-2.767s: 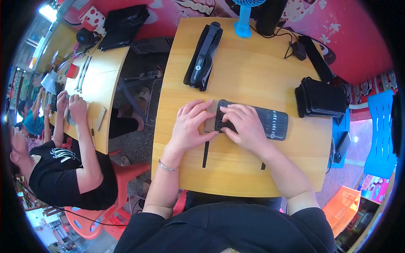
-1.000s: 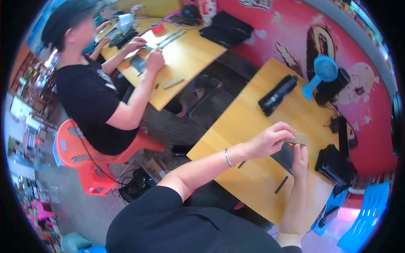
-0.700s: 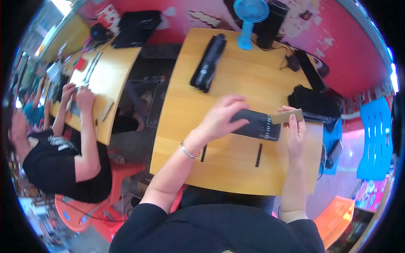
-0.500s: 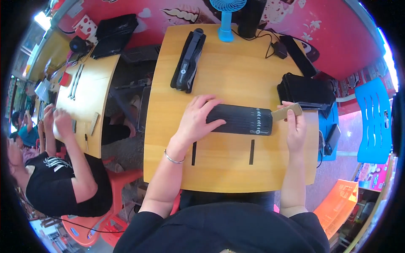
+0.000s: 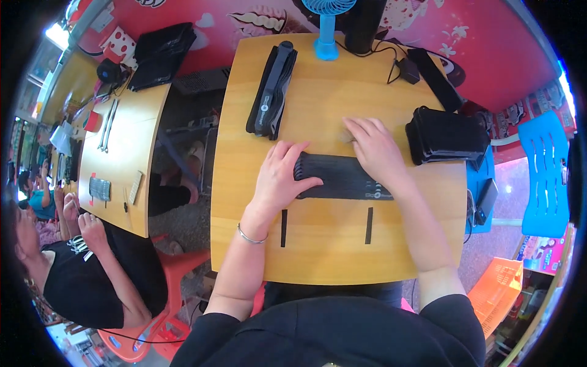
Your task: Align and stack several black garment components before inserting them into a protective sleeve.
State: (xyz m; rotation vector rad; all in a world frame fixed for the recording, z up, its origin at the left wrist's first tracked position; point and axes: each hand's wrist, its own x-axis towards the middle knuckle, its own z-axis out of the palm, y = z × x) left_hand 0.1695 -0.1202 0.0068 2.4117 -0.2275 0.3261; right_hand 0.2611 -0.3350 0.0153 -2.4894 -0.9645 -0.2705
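Observation:
A stack of flat black strips point(image 5: 335, 176) with pale crescent marks lies crosswise in the middle of the wooden table. My left hand point(image 5: 280, 176) grips its left end, thumb over the top and fingers along the far edge. My right hand point(image 5: 376, 150) reaches over the stack's far right part, fingers bent together and pointing to the far left. Under those fingertips shows a bit of a flat tan strip point(image 5: 347, 136); the rest of it is hidden by the hand. Two short black marks point(image 5: 369, 226) run on the table nearer me.
A folded black bundle point(image 5: 272, 92) lies at the far left, near a blue fan point(image 5: 327, 37). Black pouches point(image 5: 446, 136) are stacked on the right edge, below a long black piece point(image 5: 435, 79). At the left, another person point(image 5: 104, 269) works at a separate table point(image 5: 131, 162).
My right hand has swung left from the stack's right end to over its far edge, carrying the tan strip. My left hand has stayed on the stack. The other person's hands have lowered.

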